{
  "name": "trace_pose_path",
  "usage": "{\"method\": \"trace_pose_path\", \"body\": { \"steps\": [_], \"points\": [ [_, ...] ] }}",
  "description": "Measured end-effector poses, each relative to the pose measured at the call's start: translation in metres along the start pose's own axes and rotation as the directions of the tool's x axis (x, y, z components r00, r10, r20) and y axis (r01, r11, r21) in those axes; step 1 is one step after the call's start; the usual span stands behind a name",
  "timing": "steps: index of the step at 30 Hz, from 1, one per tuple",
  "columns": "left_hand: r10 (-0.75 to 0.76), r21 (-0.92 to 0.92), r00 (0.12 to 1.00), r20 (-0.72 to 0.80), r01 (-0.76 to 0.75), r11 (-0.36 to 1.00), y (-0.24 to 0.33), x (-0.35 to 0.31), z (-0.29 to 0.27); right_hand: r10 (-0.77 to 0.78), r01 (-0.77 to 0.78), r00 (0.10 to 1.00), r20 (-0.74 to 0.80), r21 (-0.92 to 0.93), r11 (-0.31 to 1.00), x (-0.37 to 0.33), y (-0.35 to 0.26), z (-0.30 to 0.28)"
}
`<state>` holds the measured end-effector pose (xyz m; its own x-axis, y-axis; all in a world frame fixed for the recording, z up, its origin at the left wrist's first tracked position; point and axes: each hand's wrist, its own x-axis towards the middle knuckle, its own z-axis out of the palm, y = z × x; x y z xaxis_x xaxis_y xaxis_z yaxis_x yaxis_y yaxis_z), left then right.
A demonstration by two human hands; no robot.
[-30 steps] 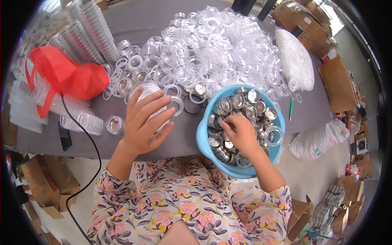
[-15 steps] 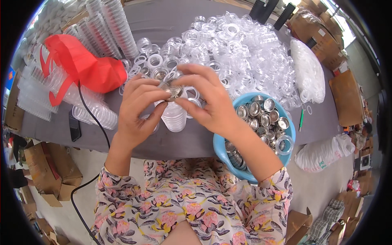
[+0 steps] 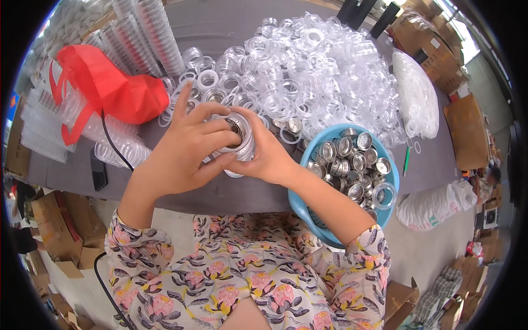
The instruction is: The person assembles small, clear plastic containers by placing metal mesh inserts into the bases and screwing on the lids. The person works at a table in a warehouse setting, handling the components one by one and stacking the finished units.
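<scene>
My right hand (image 3: 265,149) is curled round a clear plastic ring (image 3: 249,132) above the table's near part. Inside that ring sits a small round metal cap (image 3: 236,127) with a dark, beaded-looking edge. My left hand (image 3: 192,144) has its fingertips on the cap, index finger raised, thumb close to the right hand. My fingers cover part of both pieces. Just below my hands shows the edge of a clear plastic piece (image 3: 234,174). To the right stands a blue basin (image 3: 297,204) holding many shiny metal caps (image 3: 357,160) and a clear ring (image 3: 384,195).
A big heap of clear plastic rings (image 3: 330,71) covers the far table. At left are stacked clear plastic pieces (image 3: 157,36), a red fabric bundle (image 3: 110,85) with a black cable, and a phone (image 3: 99,175). A green pen (image 3: 406,160) and a plastic bag (image 3: 413,99) lie right.
My hands have come together, the left moving right and over the ring. The metal cap now sits within the clear ring, and the stacked pieces below are mostly covered.
</scene>
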<state>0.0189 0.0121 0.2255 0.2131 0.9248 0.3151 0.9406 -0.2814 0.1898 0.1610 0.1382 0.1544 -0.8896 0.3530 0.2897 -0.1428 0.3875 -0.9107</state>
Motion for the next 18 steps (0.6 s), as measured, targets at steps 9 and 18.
{"method": "trace_pose_path", "body": {
  "steps": [9,18],
  "points": [
    [0.045,0.041,0.999,-0.016,-0.044,0.998,-0.002,0.007,0.003,-0.037,0.036,0.999,-0.010,-0.073,0.997,0.000,0.005,0.000],
    [-0.045,-0.040,0.997,-0.057,0.042,0.998,0.003,-0.009,0.010,-0.019,0.022,0.998,-0.057,0.067,0.997,-0.002,0.013,0.006]
  ]
}}
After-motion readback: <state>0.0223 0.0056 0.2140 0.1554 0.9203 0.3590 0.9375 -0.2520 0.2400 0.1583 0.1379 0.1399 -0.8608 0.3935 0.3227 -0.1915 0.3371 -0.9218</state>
